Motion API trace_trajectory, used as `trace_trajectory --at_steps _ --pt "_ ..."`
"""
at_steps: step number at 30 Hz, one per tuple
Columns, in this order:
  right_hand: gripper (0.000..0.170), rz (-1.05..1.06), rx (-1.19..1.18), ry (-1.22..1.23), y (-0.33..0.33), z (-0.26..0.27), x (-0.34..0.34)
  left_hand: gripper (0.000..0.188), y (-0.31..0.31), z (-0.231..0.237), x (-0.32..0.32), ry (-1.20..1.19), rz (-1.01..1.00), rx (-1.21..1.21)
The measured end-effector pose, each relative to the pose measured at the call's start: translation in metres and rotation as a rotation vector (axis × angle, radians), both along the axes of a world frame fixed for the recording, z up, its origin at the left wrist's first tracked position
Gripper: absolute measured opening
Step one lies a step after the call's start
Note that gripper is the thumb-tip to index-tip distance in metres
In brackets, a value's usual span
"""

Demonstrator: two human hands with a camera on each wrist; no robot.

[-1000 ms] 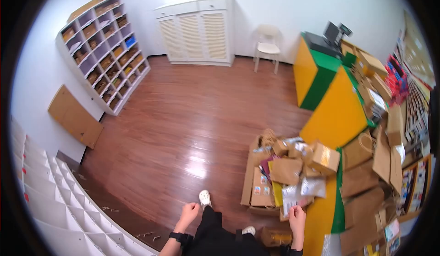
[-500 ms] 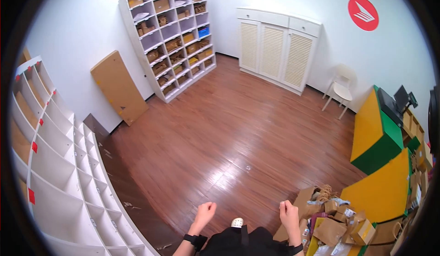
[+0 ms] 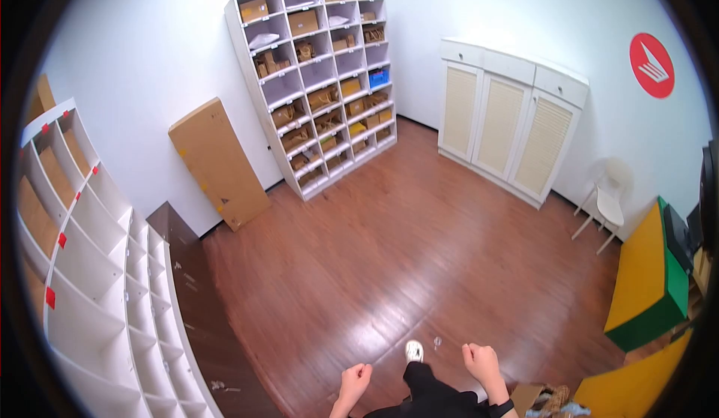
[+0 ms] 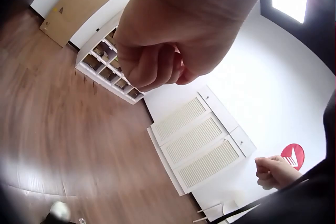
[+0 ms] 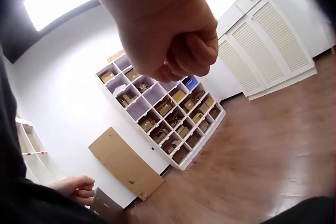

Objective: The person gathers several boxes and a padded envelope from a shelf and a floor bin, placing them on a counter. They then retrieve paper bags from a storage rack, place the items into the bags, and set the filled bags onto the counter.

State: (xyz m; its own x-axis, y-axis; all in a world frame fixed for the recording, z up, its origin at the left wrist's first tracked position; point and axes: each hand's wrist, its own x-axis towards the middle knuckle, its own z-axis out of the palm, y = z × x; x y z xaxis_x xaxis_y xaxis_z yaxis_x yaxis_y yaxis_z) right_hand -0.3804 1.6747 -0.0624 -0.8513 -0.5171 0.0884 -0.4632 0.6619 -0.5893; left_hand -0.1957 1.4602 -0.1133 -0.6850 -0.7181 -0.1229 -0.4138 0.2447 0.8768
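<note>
My left hand [image 3: 355, 382] is held in front of the body with its fingers curled into a fist. Nothing shows in it, and the left wrist view has the fist [image 4: 163, 56] large, fingers folded to the palm. The right hand [image 3: 480, 362] is likewise curled and bare, at about the same height. In the right wrist view that fist [image 5: 173, 45] overlaps the distant shelf. Both hands are in the air over the wood floor [image 3: 359, 268], apart from each other and touching no object. One white shoe [image 3: 414, 351] shows between them.
A pigeonhole shelf [image 3: 290, 88] with parcels stands at the back, beside a leaning cardboard sheet [image 3: 219, 165] and a louvred cabinet [image 3: 517, 81]. White shelving [image 3: 97, 268] lines the left. At right are a chair [image 3: 601, 202], a yellow-green counter [image 3: 648, 276] and a cardboard box [image 3: 528, 399].
The view has turned left, so the shelf and cabinet shift rightward and the parcel pile nearly leaves at lower right. The feet have stepped. Both hands stay curled.
</note>
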Motion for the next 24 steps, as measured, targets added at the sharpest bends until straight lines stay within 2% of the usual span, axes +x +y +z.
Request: trace_trajectory --at_steps 4,8,11,15,19,22,24 --pt "0.030 0.042 -0.040 0.052 -0.072 0.014 -0.098 0.030 -0.068 0.013 -0.081 0.034 0.071 -0.024" --pt "0.030 0.141 -0.013 0.066 -0.156 0.042 -0.179 0.030 -0.133 0.056 -0.137 0.064 0.156 -0.088" --pt "0.031 0.217 -0.009 0.035 -0.218 0.050 -0.222 0.029 -0.178 0.054 -0.142 0.052 0.321 -0.089" --pt "0.029 0.393 0.014 0.017 -0.303 0.031 -0.258 0.031 -0.230 0.023 -0.126 -0.112 0.494 -0.048" --pt "0.027 0.525 0.059 -0.065 -0.388 0.019 -0.286 0.032 -0.291 -0.010 -0.122 -0.240 0.557 0.004" --pt "0.027 0.478 0.044 -0.020 -0.452 0.010 -0.311 0.032 -0.372 -0.026 -0.141 -0.243 0.548 -0.044" --pt "0.027 0.437 0.040 -0.040 -0.486 0.018 -0.324 0.033 -0.425 -0.014 -0.167 -0.214 0.522 -0.096"
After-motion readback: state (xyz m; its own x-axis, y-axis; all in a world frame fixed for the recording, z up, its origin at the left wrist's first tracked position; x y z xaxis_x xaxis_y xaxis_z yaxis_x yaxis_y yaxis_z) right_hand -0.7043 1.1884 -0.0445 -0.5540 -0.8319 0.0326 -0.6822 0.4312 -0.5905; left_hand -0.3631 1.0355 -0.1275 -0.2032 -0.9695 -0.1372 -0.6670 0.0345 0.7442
